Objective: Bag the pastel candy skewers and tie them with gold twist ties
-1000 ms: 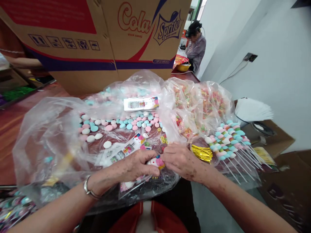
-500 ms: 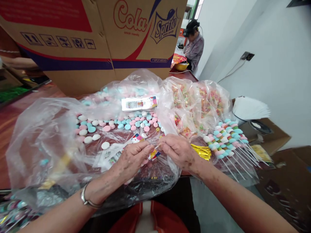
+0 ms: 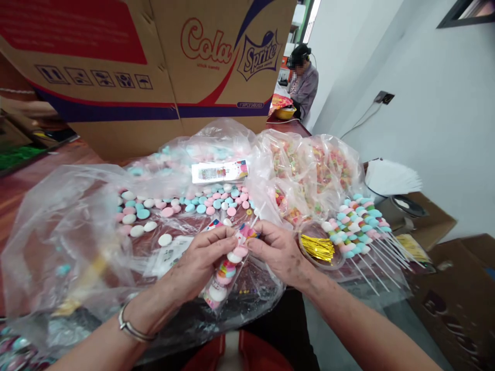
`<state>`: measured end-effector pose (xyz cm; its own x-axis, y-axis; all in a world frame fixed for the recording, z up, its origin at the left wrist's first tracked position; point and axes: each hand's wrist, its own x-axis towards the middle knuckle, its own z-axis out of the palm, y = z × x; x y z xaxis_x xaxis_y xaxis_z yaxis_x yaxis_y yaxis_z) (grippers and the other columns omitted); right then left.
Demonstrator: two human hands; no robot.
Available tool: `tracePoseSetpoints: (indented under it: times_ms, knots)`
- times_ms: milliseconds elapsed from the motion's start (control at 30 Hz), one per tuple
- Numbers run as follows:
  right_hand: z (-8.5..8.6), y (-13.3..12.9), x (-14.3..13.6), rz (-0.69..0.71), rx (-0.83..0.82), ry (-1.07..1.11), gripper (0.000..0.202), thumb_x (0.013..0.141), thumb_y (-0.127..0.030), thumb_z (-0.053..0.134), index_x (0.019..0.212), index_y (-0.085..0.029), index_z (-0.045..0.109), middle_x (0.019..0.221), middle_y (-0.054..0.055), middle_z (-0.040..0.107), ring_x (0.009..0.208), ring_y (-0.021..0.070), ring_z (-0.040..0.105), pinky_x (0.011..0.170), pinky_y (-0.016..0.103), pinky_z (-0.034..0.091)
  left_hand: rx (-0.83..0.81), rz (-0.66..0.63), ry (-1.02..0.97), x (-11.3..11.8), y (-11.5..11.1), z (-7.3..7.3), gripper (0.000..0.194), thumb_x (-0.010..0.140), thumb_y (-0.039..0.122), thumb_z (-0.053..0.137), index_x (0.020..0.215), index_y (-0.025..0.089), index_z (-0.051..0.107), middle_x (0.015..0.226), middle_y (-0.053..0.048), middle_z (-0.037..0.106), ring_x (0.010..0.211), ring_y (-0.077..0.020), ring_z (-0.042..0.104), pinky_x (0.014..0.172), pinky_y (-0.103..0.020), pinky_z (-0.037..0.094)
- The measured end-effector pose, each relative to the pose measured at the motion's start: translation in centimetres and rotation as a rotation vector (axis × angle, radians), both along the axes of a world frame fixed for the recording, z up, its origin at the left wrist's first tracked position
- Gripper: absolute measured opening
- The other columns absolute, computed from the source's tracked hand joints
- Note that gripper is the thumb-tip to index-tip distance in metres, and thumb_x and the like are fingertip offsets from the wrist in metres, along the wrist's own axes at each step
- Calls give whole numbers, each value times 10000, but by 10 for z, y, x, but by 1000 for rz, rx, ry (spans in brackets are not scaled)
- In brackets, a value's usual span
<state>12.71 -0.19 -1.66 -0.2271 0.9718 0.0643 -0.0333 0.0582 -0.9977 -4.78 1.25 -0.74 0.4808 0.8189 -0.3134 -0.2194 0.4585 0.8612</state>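
Both hands pinch the top of a printed clear bag around a candy skewer (image 3: 225, 273), whose white stick pokes out above. My left hand (image 3: 209, 252) holds its left side, and my right hand (image 3: 276, 250) grips the right side near the stick. The skewer hangs tilted toward the lower left, with pink, white and coloured pieces. Loose pastel candies (image 3: 201, 208) lie behind on clear plastic. Flat printed bags (image 3: 168, 256) are partly under my left forearm. Right of my right hand, gold twist ties (image 3: 317, 248) sit in a round clear tub beside stacked candy skewers (image 3: 356, 226).
A large cardboard box (image 3: 127, 113) stands at the back. Plastic bags of gummy candy (image 3: 309, 165) and a stack of printed labels (image 3: 219, 171) lie before it. Behind, a person (image 3: 303, 82) works at the table. Open cartons (image 3: 456, 299) stand at the right.
The bagged skewer, earlier mostly hidden behind my hands, now shows below them with its stick pointing up. My right hand has shifted slightly down. The whole view has moved a little.
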Motion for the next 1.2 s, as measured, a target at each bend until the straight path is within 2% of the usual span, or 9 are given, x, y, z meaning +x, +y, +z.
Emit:
tracePoseSetpoints:
  times_ms: [167,300,467,700,833,933,1033,1100,1200]
  knots:
    - [-2,1,2,208,-55,276,337,780,-339,743,1047,-230,569,845,-34,638,754,117,606,734,256,496,-62,-3,-3,-2,-4,3,181,732,256,728,686,148,591,531,2,600,410,-92,521,395,-173,426]
    - [-5,3,8,274,151,15,168,868,-335,655,946,-187,637,829,4,659,757,130,623,749,272,497,-206,-219,64,1,-5,2,171,735,295,652,750,124,643,541,-93,673,437,-185,622,410,-244,497]
    - [3,0,14,174,489,-351,193,962,-287,492,887,-186,639,816,14,660,760,126,612,749,252,487,-274,-366,-41,-4,-2,-1,436,834,462,511,714,77,676,551,-102,639,379,-116,516,327,-183,342]
    - [-4,-9,7,-50,470,-491,219,965,-246,462,809,-187,603,737,-7,616,677,115,572,644,220,456,-100,-392,40,-9,3,7,279,827,368,667,701,123,618,622,-23,584,423,-53,436,374,-161,250]
    - [-4,-18,9,-279,760,-796,194,978,-215,449,1001,-174,637,906,73,678,872,183,595,806,310,459,-63,-341,190,-10,4,6,336,856,444,635,699,153,577,598,0,566,389,-51,397,344,-167,212]
    - [4,-22,15,-109,1066,-1080,278,990,-200,427,1205,-150,594,1169,117,650,1093,240,525,991,408,368,-56,-388,217,-10,4,3,363,846,467,632,673,154,571,580,-4,556,400,-69,425,343,-176,213]
    - [7,-23,18,50,1182,-1153,266,986,-159,405,1104,-81,630,961,89,668,932,223,522,994,409,356,-46,-508,226,-10,6,2,366,838,462,625,642,162,549,546,17,507,386,-64,372,344,-184,198]
    - [5,-23,19,72,1163,-1166,238,965,-136,417,924,-100,649,791,57,623,807,206,490,930,410,376,52,-573,310,-8,6,2,353,839,457,614,641,174,541,545,28,489,394,-69,347,355,-191,224]
    - [2,-25,17,28,1037,-1162,252,933,-170,457,713,-161,580,683,36,560,733,195,454,786,393,379,564,-498,555,-3,3,0,203,872,375,583,782,198,625,654,-4,592,539,-132,505,496,-224,389]
